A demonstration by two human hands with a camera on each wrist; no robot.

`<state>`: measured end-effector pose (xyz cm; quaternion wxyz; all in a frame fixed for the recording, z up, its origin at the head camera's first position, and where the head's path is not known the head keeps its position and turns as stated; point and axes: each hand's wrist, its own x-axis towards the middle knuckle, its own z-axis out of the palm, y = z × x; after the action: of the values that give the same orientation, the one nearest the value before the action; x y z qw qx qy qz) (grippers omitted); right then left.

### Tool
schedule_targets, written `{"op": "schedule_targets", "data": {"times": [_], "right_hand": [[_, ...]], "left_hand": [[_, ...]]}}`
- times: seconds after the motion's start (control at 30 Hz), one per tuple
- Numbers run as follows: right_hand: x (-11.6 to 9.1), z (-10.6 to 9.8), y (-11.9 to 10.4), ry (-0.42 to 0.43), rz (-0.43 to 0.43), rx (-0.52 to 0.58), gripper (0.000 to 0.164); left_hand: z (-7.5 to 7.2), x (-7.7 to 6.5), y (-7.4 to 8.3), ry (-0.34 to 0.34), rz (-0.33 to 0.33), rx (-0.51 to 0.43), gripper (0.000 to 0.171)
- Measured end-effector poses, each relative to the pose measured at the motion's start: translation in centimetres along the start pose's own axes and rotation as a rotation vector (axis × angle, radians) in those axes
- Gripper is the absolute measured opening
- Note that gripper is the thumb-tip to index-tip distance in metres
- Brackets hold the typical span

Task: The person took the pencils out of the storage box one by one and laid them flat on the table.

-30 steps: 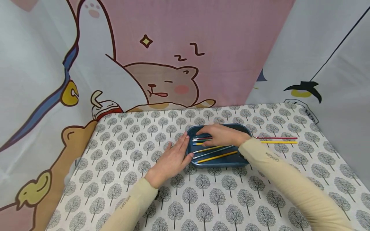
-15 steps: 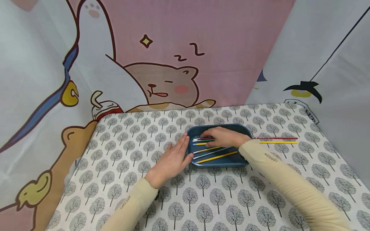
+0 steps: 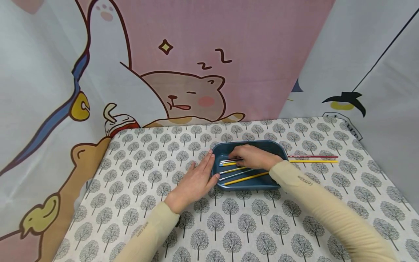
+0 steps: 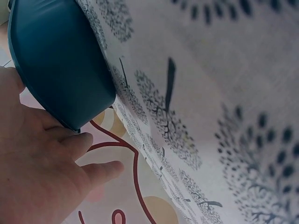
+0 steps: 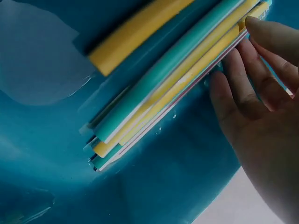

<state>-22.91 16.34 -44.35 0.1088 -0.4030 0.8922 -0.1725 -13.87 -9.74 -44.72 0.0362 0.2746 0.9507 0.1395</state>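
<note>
A dark blue tray (image 3: 248, 188) holds several pencils. My left hand (image 3: 193, 182) lies against the tray's left end with straight fingers touching the rim; the left wrist view shows its fingertips at the tray wall (image 4: 60, 65). Inside the tray, my right hand (image 3: 255, 157) pinches a group of yellow, green and red pencils (image 5: 182, 74) between thumb and fingers. Their silver-banded ends stick out to the left of the fingers. In front of that group, a yellow pencil (image 3: 245, 178) and a green pencil (image 3: 235, 174) lie slanted on the tray floor, partly under the right hand.
Right of the tray, a red pencil (image 3: 312, 157) and a yellow pencil (image 3: 314, 161) lie side by side on the tree-patterned tablecloth (image 3: 157, 218). A cartoon-printed curtain (image 3: 255, 65) hangs behind the table and along its sides.
My right hand has shifted slightly right and nearer, its fingers drawing together; the pencils at its fingertips now lie closer to each other. The left hand has stayed on the rim.
</note>
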Motion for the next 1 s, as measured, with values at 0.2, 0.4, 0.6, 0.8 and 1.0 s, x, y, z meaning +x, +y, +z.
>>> {"op": "schedule_targets", "data": {"times": [0.2, 0.4, 0.6, 0.8, 1.0], "right_hand": [[-0.15, 0.02, -0.22, 0.015, -0.009, -0.021, 0.028], [-0.2, -0.01, -0.42, 0.01, 0.002, -0.016, 0.026], [-0.2, -0.03, -0.5, 0.004, 0.013, -0.012, 0.021], [-0.24, 0.05, -0.43, 0.018, 0.009, 0.003, 0.017], [-0.18, 0.07, -0.3, 0.014, 0.02, 0.022, 0.016]], "left_hand": [[-0.02, 0.05, 0.03, 0.0, 0.005, 0.005, 0.073], [-0.02, 0.02, 0.06, 0.005, 0.006, 0.001, 0.073], [0.05, 0.07, 0.03, 0.002, 0.003, -0.022, 0.074], [0.05, 0.09, -0.01, 0.007, 0.01, -0.023, 0.074], [0.05, 0.11, -0.01, 0.001, 0.005, -0.028, 0.074]]}}
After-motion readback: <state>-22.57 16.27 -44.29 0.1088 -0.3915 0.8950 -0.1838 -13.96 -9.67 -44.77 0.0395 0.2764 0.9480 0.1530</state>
